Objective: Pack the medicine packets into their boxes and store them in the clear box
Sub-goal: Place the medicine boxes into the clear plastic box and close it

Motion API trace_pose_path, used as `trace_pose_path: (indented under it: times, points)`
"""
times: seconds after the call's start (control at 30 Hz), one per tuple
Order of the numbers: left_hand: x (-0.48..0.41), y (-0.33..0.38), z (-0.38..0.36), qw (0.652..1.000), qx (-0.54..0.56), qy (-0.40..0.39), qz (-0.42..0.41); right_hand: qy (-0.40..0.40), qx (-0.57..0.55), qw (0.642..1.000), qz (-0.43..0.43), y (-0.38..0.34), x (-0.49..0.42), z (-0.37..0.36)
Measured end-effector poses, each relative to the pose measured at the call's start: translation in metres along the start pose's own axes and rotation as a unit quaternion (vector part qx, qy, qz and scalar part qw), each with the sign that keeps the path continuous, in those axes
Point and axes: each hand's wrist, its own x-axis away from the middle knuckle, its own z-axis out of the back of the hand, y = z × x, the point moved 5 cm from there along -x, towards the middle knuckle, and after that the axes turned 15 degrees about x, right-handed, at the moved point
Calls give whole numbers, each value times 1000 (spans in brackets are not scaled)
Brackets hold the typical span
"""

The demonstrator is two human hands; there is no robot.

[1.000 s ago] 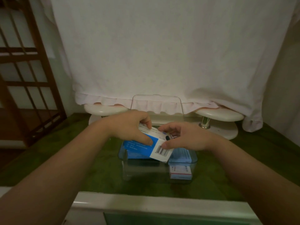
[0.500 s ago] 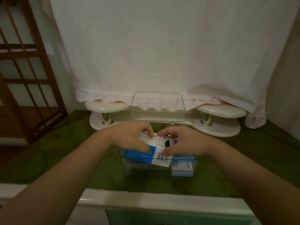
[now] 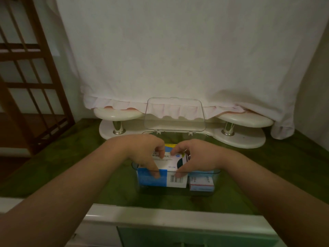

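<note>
- As both hands clamp onto it, the blue-and-white cardboard medicine box (image 3: 166, 180) sits partway down inside the clear plastic storage box (image 3: 216, 177), hard against its near wall at the left end.
- The left hand (image 3: 146, 154) has its fingers curled over the top and its thumb pinching the near face.
- The right hand (image 3: 197, 157) mirrors that grip at the barcode end. I'd say two hands are there to hold the box level.
- A small red-and-white carton (image 3: 201, 183) fills the right end, so the left end is probably the open slot.
- The hinged clear lid (image 3: 175, 114) stands upright at the far rim, clear of the opening.
- All of this rests on the green-covered table (image 3: 71, 166), towards its far edge.
- The next call, as I judge it, is to press the box down until it seats.
</note>
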Motion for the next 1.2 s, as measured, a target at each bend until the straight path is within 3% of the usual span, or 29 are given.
trace_pose_path:
  times: [0.47,0.77,0.9,1.2]
  points:
    - [-7,-6,-8,1000,-28,-12,3,-2,-9,1000,7,1,-4,-8]
    - [-7,-10,-10,1000,-14,-12,-4,119,-29,990,-69,16,4,1]
    - [-8,-10,-10,1000,-11,-9,-5,116,-38,989,-84,16,6,0]
    - [-6,-10,-9,1000,0,0,-12,89,-264,941,-191,17,10,-4]
